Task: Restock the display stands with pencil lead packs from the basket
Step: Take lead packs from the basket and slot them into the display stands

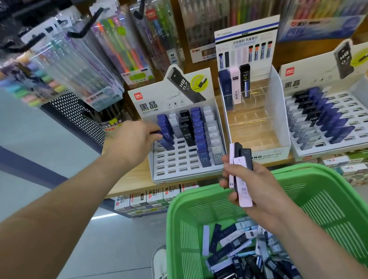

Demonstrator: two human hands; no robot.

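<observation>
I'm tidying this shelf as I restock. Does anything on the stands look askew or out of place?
Yes: the packs in the right stand lean far over, unlike the nearly upright ones in the left stand. The middle stand holds only three.

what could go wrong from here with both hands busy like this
1. The left hand, seating its blue pack, could knock over the upright packs beside it in the left stand.
2. The right hand holds a fanned bundle of packs; one might slip from that grip, though likely into the green basket below.
</observation>
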